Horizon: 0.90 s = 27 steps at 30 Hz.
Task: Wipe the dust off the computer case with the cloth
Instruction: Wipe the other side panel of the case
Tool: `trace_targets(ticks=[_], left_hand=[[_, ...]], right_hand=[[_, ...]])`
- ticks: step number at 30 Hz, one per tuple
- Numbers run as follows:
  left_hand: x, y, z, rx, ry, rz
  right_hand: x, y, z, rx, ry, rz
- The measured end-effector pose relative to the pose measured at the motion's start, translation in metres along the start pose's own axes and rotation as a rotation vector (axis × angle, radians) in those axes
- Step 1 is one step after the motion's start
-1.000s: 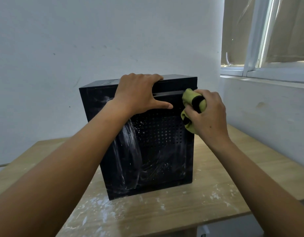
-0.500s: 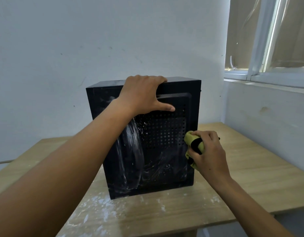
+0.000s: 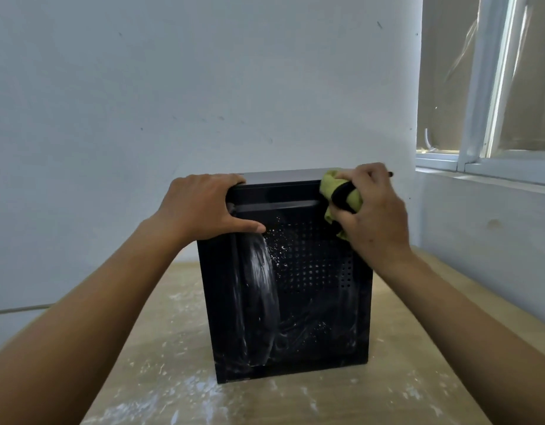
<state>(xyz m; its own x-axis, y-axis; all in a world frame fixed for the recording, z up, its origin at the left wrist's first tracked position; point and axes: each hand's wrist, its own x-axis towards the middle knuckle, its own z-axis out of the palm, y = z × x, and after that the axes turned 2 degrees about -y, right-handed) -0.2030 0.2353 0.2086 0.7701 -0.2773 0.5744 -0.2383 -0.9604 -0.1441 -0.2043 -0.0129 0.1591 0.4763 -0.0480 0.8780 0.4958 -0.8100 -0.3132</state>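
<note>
Right now the black computer case [image 3: 291,280] stands upright at the middle of the wooden bench [image 3: 418,378], its vented side facing the camera. Gripping the top edge at 11 o'clock, the left hand [image 3: 200,207] steadies it. At 1 o'clock the right hand [image 3: 372,210] is closed around a bunched green cloth [image 3: 341,194], pressed to the upper corner. White smears remain toward 7 o'clock, so firm, overlapping downward strokes would probably clear them best, with the left hand bracing against tipping.
</note>
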Motion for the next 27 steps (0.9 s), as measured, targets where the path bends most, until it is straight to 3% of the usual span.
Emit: trace_targets(ticks=[9,15,27], left_hand=[[-0.002,-0.005,0.005,-0.012,0.049,0.037],[-0.004,-0.007,0.005,-0.052,0.084,0.04],[-0.012,-0.01,0.005,-0.119,0.104,-0.016]], right_hand=[[-0.005,-0.091,0.062,-0.004,-0.09,-0.327],[0.001,-0.082,0.053,-0.018,-0.16,-0.401],[-0.006,0.011,-0.003,-0.066,-0.049,-0.072]])
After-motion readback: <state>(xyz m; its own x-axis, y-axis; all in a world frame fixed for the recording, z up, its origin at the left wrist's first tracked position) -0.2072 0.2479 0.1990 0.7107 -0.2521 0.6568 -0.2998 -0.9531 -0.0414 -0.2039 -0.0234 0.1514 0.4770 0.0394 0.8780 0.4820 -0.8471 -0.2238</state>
